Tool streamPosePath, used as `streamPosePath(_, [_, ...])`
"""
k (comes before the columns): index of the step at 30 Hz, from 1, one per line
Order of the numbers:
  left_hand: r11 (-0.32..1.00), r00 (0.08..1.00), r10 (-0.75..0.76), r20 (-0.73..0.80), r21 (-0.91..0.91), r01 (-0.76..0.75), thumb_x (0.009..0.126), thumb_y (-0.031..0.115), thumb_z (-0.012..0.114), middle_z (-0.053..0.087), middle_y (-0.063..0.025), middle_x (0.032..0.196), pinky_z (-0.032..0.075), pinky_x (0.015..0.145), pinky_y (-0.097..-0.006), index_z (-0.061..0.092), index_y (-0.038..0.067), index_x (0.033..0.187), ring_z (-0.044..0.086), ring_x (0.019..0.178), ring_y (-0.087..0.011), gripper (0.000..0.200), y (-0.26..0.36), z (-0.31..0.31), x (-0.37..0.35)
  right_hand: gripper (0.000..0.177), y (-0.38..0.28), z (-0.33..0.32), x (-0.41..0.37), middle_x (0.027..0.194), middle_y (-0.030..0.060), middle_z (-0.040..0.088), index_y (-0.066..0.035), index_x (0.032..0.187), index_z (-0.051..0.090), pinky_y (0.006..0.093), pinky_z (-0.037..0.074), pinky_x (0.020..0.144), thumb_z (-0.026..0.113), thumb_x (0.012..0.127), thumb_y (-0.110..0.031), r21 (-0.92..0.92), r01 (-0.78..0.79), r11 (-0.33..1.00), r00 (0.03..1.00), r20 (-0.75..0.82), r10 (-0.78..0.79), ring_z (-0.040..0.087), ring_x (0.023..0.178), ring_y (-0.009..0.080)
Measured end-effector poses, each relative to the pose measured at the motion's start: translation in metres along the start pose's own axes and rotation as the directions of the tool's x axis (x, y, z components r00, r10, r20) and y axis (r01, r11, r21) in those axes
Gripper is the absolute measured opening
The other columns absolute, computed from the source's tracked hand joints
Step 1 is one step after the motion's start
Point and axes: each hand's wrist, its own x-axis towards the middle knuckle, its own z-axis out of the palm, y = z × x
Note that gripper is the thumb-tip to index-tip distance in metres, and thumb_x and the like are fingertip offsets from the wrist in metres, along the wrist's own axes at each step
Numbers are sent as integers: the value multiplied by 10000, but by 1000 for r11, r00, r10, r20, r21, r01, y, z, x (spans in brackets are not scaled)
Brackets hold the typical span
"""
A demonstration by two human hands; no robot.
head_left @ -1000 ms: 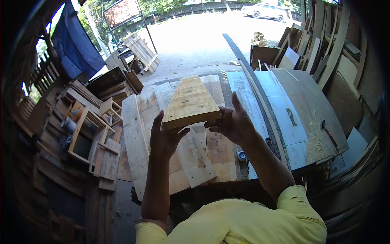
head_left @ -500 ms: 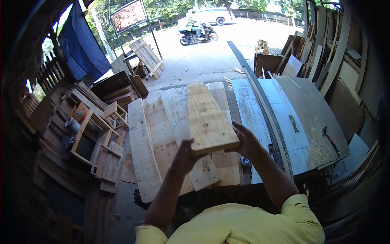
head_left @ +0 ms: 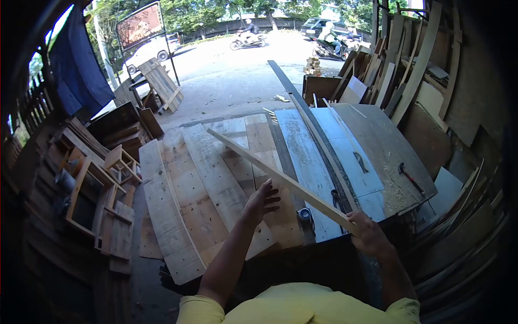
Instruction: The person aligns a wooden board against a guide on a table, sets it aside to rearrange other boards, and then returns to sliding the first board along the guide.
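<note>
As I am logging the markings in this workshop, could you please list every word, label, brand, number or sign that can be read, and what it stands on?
No text can be read.
Sign: any lettering is too blurred to read.
Tape measure: any label is too small to read.
Van: any markings are too small to read.
Plank: none can be made out.
</note>
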Motion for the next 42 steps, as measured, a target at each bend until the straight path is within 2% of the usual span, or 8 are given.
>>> streamPosePath(7, [966,992,-84,-97,-253,57,844,271,749,633,-153,1093,575,825,-450,505,-27,1243,663,982,-302,555,-100,40,41,408,32,27,-121,1246,215,497,-55,1043,472,513,424,993,733,730,-83,-239,26,971,997,-71,-44,493,1195,458])
streamPosePath(17, [924,920,-261,293,-201,326,882,192,705,644,-119,1133,532,919,-378,540,-25,1224,649,1024,-257,438,-225,222,-12,521,159,-32,-257,931,207,676,19,1030,641,451,511,822,729,811,-446,-161,-766,622,641,-272,718,659,908,374])
streamPosePath(28, [689,622,-717,315,461,560,893,341,695,699,-139,927,569,723,-444,644,12,1117,696,778,-280,401,-380,334,15,489,309,-23,-459,668,233,590,26,722,588,453,437,580,714,833,-434,-19,-816,578,547,-350,761,612,617,372])
streamPosePath(31, [540,573,-715,400,837,90,898,436,645,702,-168,816,559,605,-477,657,-17,1063,666,590,-320,482,-353,353,15,494,332,-12,-472,664,242,573,20,721,585,468,431,582,717,826,-444,-19,-789,614,568,-401,719,589,627,428])
streamPosePath(33, [21,775,-457,435,877,-480,900,503,576,709,-175,994,541,788,-527,650,-28,1077,694,875,-343,564,-328,377,25,498,354,3,-478,668,250,571,17,718,583,474,431,583,719,824,-451,-23,-762,647,598,-409,690,581,650,457])
streamPosePath(35, [-187,790,-269,551,775,-604,909,533,507,546,-190,1363,332,1070,-602,565,-22,1268,466,1319,-357,663,-326,384,41,502,370,17,-477,672,258,570,13,714,580,480,431,583,720,822,-457,-21,-735,677,621,-421,661,572,673,486])
streamPosePath(38, [-306,844,-106,525,791,-530,924,536,470,218,-155,1594,36,1155,-634,355,13,1469,90,1500,-318,764,-348,369,71,503,371,29,-463,697,274,581,10,711,579,494,430,584,713,830,-460,-30,-768,640,597,-396,698,575,720,506])
streamPosePath(42, [-423,882,-258,394,775,-470,928,558,441,67,-125,1632,-20,1146,-645,171,34,1541,42,1506,-308,850,-333,357,76,531,363,33,-440,709,285,588,8,706,580,515,438,597,676,851,-494,-33,-804,593,558,-385,735,585,760,513])
